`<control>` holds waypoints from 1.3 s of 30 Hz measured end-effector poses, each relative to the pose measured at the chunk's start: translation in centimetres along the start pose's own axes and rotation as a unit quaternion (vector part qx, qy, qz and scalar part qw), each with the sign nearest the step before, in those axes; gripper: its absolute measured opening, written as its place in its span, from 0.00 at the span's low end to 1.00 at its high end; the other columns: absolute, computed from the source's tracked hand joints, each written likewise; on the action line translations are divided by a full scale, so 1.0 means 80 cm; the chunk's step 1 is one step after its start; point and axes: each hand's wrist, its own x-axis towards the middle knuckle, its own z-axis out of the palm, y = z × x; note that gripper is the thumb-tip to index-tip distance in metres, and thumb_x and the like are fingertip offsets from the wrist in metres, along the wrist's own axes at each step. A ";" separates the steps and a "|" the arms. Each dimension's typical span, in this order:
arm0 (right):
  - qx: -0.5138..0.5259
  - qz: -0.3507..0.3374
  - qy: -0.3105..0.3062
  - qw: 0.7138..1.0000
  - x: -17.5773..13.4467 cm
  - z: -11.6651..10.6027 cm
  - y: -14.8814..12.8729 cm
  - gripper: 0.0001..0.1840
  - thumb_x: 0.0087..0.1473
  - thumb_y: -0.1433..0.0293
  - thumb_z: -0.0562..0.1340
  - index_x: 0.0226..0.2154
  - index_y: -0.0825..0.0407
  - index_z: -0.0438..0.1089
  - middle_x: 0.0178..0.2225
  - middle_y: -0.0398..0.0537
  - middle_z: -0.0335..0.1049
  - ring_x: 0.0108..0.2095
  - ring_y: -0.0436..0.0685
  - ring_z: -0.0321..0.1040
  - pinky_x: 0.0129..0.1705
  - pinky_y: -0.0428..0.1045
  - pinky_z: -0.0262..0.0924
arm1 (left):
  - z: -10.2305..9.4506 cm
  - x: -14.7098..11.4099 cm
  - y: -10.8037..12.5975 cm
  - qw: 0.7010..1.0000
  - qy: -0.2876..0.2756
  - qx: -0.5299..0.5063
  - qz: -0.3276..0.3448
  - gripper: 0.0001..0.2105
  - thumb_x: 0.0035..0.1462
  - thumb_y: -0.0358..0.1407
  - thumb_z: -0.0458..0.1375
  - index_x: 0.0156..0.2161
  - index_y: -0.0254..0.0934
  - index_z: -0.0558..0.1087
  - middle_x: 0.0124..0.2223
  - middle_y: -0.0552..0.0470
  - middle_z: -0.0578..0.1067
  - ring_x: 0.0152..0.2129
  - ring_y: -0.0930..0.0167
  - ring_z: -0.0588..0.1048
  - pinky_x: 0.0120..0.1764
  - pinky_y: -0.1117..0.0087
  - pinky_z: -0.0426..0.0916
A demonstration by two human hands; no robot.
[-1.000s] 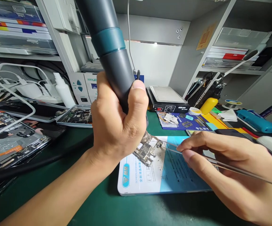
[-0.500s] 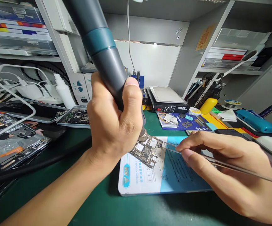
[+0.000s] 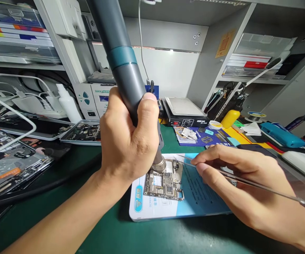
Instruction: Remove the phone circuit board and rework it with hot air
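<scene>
My left hand (image 3: 129, 137) is wrapped round a dark grey hot air gun (image 3: 129, 76) with a teal ring, its metal nozzle pointing down. Just under the nozzle lies a phone circuit board (image 3: 165, 183), flat on a white and blue box (image 3: 152, 208). Part of the board's upper left is hidden by the nozzle and hand. In my right hand (image 3: 242, 180), thin metal tweezers (image 3: 260, 188) are pinched between thumb and fingers. The tweezer tips are spread apart near the board's upper right edge, and I cannot tell whether they touch it.
Opened device parts (image 3: 17, 158) and a tray with boards (image 3: 82, 132) lie to the left. A white bottle (image 3: 69, 106) stands before the hot air station (image 3: 85, 102). Behind the box sits a heating plate (image 3: 185, 107). A black hose (image 3: 62, 180) crosses the green mat (image 3: 110, 225).
The circuit board has turned and now lies squarer on the box. The tweezer tips have come away from its right end, and the hot air gun's nozzle is a little lower.
</scene>
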 end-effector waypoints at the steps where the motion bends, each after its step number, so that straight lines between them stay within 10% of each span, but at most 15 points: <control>1: -0.004 -0.005 -0.001 1.000 0.002 -0.001 -0.001 0.09 0.60 0.75 0.60 0.32 0.47 0.73 0.26 0.37 0.77 0.23 0.48 0.71 0.24 0.44 0.63 | 0.000 0.000 0.000 1.000 0.003 0.004 -0.001 0.11 0.62 0.45 0.60 0.33 0.41 0.67 0.23 0.56 0.71 0.16 0.72 0.70 0.17 0.66 0.62; 39: -0.065 -0.173 0.001 0.983 -0.004 -0.006 -0.013 0.11 0.52 0.80 0.58 0.33 0.50 0.72 0.24 0.47 0.73 0.23 0.55 0.73 0.23 0.49 0.65 | 0.006 -0.008 0.000 0.993 0.055 0.034 0.095 0.03 0.61 0.39 0.58 0.38 0.45 0.73 0.23 0.56 0.70 0.18 0.68 0.71 0.20 0.64 0.66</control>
